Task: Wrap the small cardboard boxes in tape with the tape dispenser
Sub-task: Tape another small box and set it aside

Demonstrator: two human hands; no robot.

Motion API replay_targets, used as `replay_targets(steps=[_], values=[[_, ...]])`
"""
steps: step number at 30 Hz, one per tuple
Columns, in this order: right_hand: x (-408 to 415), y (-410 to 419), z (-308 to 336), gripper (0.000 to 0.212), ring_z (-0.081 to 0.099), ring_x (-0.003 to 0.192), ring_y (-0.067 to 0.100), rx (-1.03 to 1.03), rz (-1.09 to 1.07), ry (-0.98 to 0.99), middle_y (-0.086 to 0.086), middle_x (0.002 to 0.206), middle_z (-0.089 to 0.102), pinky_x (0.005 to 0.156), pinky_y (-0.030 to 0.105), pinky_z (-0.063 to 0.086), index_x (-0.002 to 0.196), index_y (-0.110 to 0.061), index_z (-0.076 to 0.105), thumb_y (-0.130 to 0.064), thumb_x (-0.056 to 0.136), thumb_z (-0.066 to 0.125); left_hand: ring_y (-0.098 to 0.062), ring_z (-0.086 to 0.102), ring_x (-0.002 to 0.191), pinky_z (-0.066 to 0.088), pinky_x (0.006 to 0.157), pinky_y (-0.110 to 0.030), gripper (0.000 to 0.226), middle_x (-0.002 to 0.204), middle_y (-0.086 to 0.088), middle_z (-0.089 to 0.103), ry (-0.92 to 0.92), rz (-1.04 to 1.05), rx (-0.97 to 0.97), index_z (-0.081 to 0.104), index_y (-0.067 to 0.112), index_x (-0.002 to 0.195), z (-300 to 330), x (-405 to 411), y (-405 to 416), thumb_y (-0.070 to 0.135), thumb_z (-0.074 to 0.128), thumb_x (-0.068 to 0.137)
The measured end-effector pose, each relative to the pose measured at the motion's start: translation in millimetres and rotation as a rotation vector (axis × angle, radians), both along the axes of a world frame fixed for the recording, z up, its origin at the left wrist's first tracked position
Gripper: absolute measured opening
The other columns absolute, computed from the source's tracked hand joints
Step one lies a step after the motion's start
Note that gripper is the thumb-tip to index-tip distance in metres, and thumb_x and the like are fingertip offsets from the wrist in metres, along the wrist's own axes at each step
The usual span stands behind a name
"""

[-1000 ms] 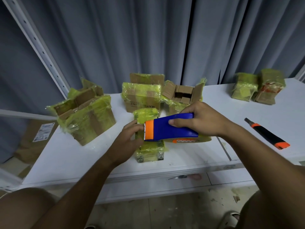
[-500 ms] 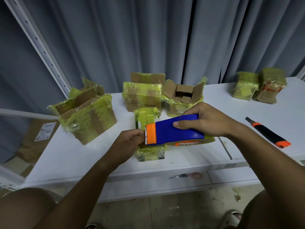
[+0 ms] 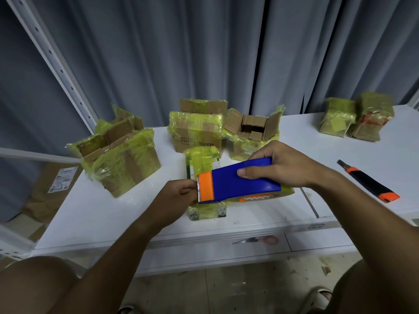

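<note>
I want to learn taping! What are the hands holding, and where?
The right hand grips the tape dispenser round its blue body. The left hand pinches at its orange toothed end; whether it holds tape cannot be told.

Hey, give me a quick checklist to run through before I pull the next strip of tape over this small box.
1. Right hand grips the tape dispenser: ok.
2. Left hand is at the orange cutter end, fingers curled there: ok.
3. Tape end actually pinched: cannot tell, hidden by the fingers.
4. Small box lies on the table under the dispenser: ok.
5. Box held steady: not ok, neither hand visibly presses on it.
6. Utility knife lies apart, to the right: ok.
</note>
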State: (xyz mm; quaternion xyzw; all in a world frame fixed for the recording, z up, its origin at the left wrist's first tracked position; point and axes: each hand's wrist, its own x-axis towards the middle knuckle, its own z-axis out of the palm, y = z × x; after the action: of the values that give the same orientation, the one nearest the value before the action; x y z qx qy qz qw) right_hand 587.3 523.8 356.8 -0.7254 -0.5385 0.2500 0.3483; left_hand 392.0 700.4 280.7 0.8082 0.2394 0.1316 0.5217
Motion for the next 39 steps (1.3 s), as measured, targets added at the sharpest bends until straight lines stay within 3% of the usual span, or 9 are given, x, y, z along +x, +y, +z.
replay_targets(steps=[4, 8, 12, 17, 22, 26, 32, 39], values=[[-1.9, 1.4, 0.7, 0.043, 0.073, 0.076, 0.012, 0.001, 0.008, 0.01, -0.004, 0.08, 0.077, 0.065, 0.025, 0.053, 0.089, -0.013, 0.078, -0.053, 0.079, 0.065, -0.006, 0.071, 0.086, 0.055, 0.073, -0.017, 0.034, 0.084, 0.008, 0.074, -0.024, -0.017, 0.059, 0.071, 0.029, 0.091, -0.9, -1.6, 1.6, 0.001, 0.053, 0.097], [-1.9, 2.6, -0.4, 0.046, 0.074, 0.079, 0.014, -0.006, 0.012, 0.013, -0.002, 0.083, 0.078, 0.068, 0.031, 0.055, 0.091, -0.013, 0.078, -0.055, 0.078, 0.065, 0.004, 0.068, 0.071, 0.049, 0.061, -0.008, 0.033, 0.068, 0.018, 0.071, -0.019, 0.044, 0.014, 0.069, 0.026, 0.084, 0.7, -3.8, -0.4, 0.0, 0.054, 0.096], [-1.4, 2.8, -3.0, 0.046, 0.074, 0.079, 0.015, -0.02, 0.025, 0.034, -0.002, 0.083, 0.078, 0.068, 0.029, 0.055, 0.092, -0.014, 0.079, -0.056, 0.078, 0.065, 0.006, 0.066, 0.069, 0.048, 0.059, -0.008, 0.032, 0.064, 0.022, 0.068, 0.0, 0.049, 0.045, 0.067, 0.027, 0.078, -0.3, -6.1, -0.8, 0.004, 0.056, 0.097], [3.3, -1.3, -6.9, 0.049, 0.071, 0.071, 0.02, -0.041, 0.03, 0.066, 0.007, 0.079, 0.076, 0.066, 0.032, 0.051, 0.087, -0.007, 0.077, -0.054, 0.081, 0.066, 0.002, 0.064, 0.068, 0.048, 0.061, -0.009, 0.03, 0.071, 0.006, 0.069, 0.039, 0.048, 0.166, 0.067, 0.022, 0.075, -3.0, -11.6, -1.4, 0.003, 0.056, 0.095], [9.5, -6.8, -10.2, 0.058, 0.071, 0.072, 0.022, -0.084, 0.057, 0.094, 0.01, 0.081, 0.075, 0.065, 0.03, 0.051, 0.087, -0.003, 0.075, -0.06, 0.08, 0.069, 0.003, 0.064, 0.074, 0.045, 0.063, -0.01, 0.027, 0.073, 0.008, 0.069, 0.101, 0.065, 0.186, 0.068, 0.016, 0.071, -5.2, -16.0, -0.5, 0.009, 0.059, 0.095], [16.6, -14.8, -3.8, 0.04, 0.066, 0.062, 0.012, -0.071, 0.025, 0.095, 0.004, 0.07, 0.073, 0.061, 0.025, 0.046, 0.076, -0.01, 0.075, -0.049, 0.082, 0.067, 0.015, 0.061, 0.071, 0.039, 0.063, -0.001, 0.022, 0.068, 0.011, 0.068, 0.114, 0.129, 0.183, 0.071, 0.004, 0.072, -6.0, -18.7, -0.2, 0.003, 0.061, 0.091], [13.0, -10.0, -11.0, 0.049, 0.072, 0.073, 0.021, -0.071, 0.023, 0.043, 0.007, 0.079, 0.076, 0.068, 0.036, 0.052, 0.088, -0.008, 0.079, -0.055, 0.081, 0.067, 0.0, 0.062, 0.069, 0.043, 0.068, -0.024, 0.026, 0.064, 0.011, 0.069, 0.162, 0.169, 0.277, 0.068, 0.016, 0.069, -8.6, -20.2, 0.2, 0.025, 0.062, 0.093], [4.0, -5.2, -10.2, 0.052, 0.072, 0.071, 0.016, -0.096, 0.009, -0.026, 0.001, 0.077, 0.077, 0.068, 0.041, 0.056, 0.09, -0.015, 0.082, -0.063, 0.076, 0.065, -0.005, 0.061, 0.065, 0.042, 0.064, -0.023, 0.027, 0.063, 0.008, 0.068, 0.22, 0.22, 0.315, 0.065, 0.016, 0.07, -14.9, -16.2, -1.7, 0.03, 0.062, 0.093]])
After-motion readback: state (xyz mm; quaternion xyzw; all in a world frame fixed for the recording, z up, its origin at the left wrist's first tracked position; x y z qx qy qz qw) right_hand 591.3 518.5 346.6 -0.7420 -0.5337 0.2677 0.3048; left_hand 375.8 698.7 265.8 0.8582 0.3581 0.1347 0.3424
